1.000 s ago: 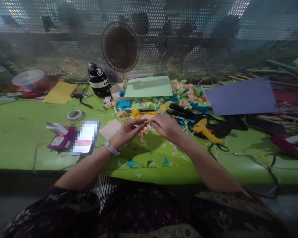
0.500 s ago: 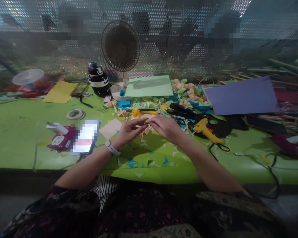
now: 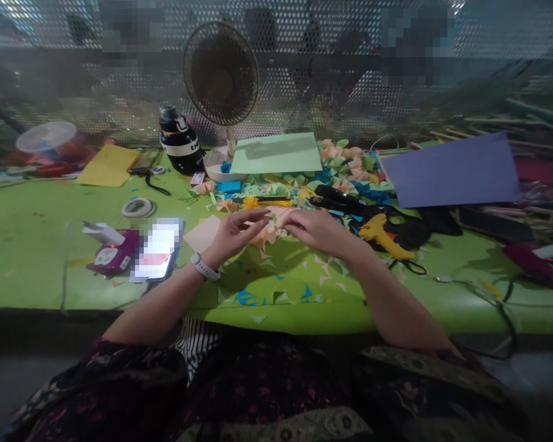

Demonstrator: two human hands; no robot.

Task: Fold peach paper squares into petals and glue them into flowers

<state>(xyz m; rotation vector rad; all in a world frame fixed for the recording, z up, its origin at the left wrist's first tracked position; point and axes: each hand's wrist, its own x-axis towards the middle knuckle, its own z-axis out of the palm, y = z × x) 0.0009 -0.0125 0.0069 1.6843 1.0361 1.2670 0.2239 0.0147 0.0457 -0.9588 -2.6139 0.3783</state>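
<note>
Over the green table, my left hand [image 3: 239, 232], with a white watch [image 3: 204, 267] on the wrist, has its fingers stretched and its thumb apart; nothing clear shows in it. Facing it, my right hand [image 3: 316, 230] has thumb and fingertips pinched together near peach paper pieces [image 3: 268, 236]; whatever is in the pinch is too small to make out. A narrow gap lies between the fingertips. A peach paper square [image 3: 203, 234] lies left of my left hand. Beyond the hands is a yellow-and-black cutter [image 3: 276, 202]. Right of my right hand rests a yellow glue gun [image 3: 381, 236].
Folded paper flowers [image 3: 345, 162] pile up behind, beside a pale green sheet [image 3: 276, 153]. A fan [image 3: 221, 77] and black bottle [image 3: 182, 144] stand at the back. Left are a phone [image 3: 157, 248] and tape rolls [image 3: 138, 207]; right, a purple sheet [image 3: 454, 172]. Paper scraps [image 3: 244, 298] litter the front.
My fingertips, which met before, have drawn slightly apart. My right hand has shifted a little right and its wrist has turned. The whole view has tilted slightly.
</note>
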